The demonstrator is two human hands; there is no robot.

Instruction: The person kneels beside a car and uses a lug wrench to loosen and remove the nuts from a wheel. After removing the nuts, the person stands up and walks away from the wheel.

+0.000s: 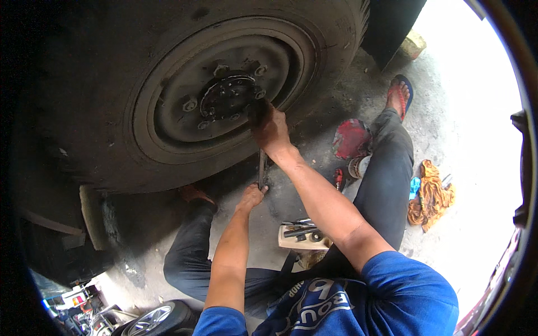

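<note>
A large tyre [101,129] on a dusty steel rim [174,120] fills the upper part of the view. At its middle is a dark, greasy hub [227,98] ringed by wheel nuts [190,105]. My right hand [273,134] is closed at the hub's lower right edge, by a dark lump whose kind I cannot make out; its fingers are partly hidden. Lower down, my left hand [252,197] grips the bottom end of a metal bar [261,168]. Upright in the view, this bar runs up behind my right hand, where its upper end is hidden.
Beside my right leg lie a red lid [352,138], a tin [358,167] and a red-handled tool [338,178]. A pale tray [288,239] with tools stands between my legs. An orange rag [431,196] is at right, a block [413,45] behind, an alloy wheel [154,322] lower left.
</note>
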